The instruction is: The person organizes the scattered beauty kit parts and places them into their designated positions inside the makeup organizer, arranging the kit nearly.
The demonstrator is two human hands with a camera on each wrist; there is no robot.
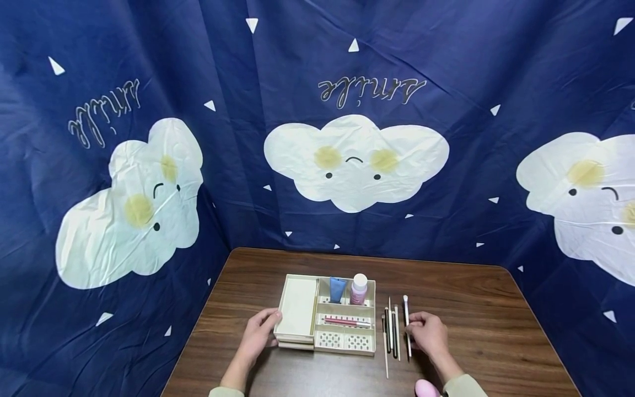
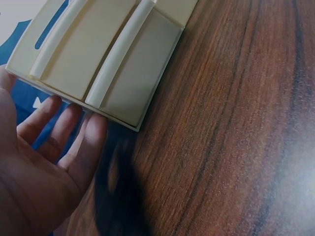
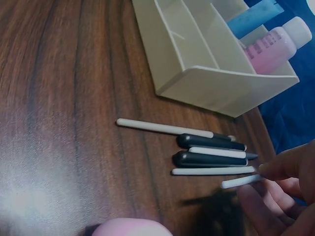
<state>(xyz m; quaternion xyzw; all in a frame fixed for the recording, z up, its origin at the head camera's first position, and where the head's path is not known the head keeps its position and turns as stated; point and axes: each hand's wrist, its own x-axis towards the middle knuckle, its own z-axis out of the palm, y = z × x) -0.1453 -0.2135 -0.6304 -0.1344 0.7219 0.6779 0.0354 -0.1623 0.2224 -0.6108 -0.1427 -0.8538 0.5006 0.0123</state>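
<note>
A cream desk organizer [image 1: 319, 350] sits on the table, with drawers on its left half and open compartments on its right. My left hand [image 1: 259, 332] rests against its left side; in the left wrist view the extended fingers [image 2: 88, 142] touch the side wall below the drawer fronts. Between thumb and fingers, my right hand [image 1: 429, 334] pinches a slim makeup brush [image 1: 406, 309] with a pale head and white handle. Just left of it, several other makeup brushes [image 1: 395, 336] lie side by side, some with black handles, some light. The right fingers hide part of the held brush.
In the organizer's back compartments stand a blue tube [image 1: 337, 290] and a pink bottle [image 1: 359, 290] with a white cap. A red-and-white slim stick [image 1: 342, 322] lies in the middle one. A pink rounded object [image 1: 426, 388] is near my right wrist. Blue cloud-print curtains [image 1: 357, 231] surround the table.
</note>
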